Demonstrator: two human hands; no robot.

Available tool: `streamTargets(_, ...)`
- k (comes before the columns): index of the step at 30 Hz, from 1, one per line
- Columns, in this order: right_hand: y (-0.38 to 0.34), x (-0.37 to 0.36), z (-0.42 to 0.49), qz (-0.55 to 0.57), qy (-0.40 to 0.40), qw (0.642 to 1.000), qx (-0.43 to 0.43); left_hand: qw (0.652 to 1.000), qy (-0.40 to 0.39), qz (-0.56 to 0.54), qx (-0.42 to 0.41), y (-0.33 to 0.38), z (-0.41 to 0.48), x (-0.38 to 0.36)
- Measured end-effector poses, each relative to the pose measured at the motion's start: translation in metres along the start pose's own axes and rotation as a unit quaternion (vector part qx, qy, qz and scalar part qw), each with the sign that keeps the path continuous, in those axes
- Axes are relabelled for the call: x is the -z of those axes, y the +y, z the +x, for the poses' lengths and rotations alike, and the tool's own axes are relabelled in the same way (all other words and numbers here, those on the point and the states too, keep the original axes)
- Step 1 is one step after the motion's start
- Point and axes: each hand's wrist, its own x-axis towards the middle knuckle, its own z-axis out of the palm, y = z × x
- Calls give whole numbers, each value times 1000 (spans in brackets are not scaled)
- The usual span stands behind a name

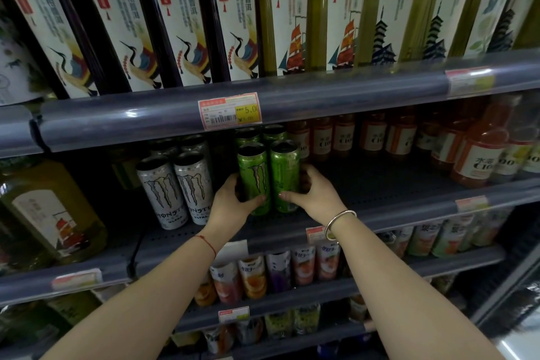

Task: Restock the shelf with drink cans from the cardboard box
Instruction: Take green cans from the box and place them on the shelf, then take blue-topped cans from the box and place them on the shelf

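Note:
Two tall green drink cans stand side by side at the front of the middle shelf (394,184). My left hand (230,203) grips the left green can (253,172) low on its side. My right hand (311,194) grips the right green can (285,169), thumb across its front and fingers behind it. More green cans (260,134) stand in rows behind them. Two white cans (178,187) stand just to the left. The cardboard box is out of view.
Orange drink bottles (473,152) fill the right of the same shelf, with bare shelf between them and the green cans. A large yellow-green bottle (49,207) stands at the left. Tall tea bottles line the shelf above; small bottles fill the shelves below.

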Motion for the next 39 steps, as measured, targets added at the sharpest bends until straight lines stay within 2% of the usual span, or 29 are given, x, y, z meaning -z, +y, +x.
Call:
streamTargets(9,-5,1,-16,-2,-9,1000,-9,999,5,-28,32,3,-13,-4)
streamTargets(13,-5,14,-46,6,11,1000,0,997,8,-57,48,-1,-37,0)
streamTargets(17,9,37,-91,-71,28,997,22,1000,2,5,-20,3,-75,-9)
streamTargets(19,24,48,-119,-126,35,991,26,997,-38,42,-58,8,-91,-25)
streamTargets(22,56,65,-169,-158,49,986,-24,978,-126,95,-137,16,-112,-66)
streamTargets(26,112,86,-249,-175,72,971,-143,929,-275,135,-208,17,-139,-146)
streamTargets(30,159,102,-334,-181,118,939,-269,853,-424,153,-264,6,-178,-241)
streamTargets(34,235,92,-423,-167,159,892,-389,769,-526,168,-323,-27,-229,-340)
streamTargets(36,277,74,-466,-155,181,864,-443,715,-570,174,-365,-55,-257,-386)
streamTargets(39,341,41,-521,-151,199,831,-497,645,-615,176,-417,-105,-299,-454)
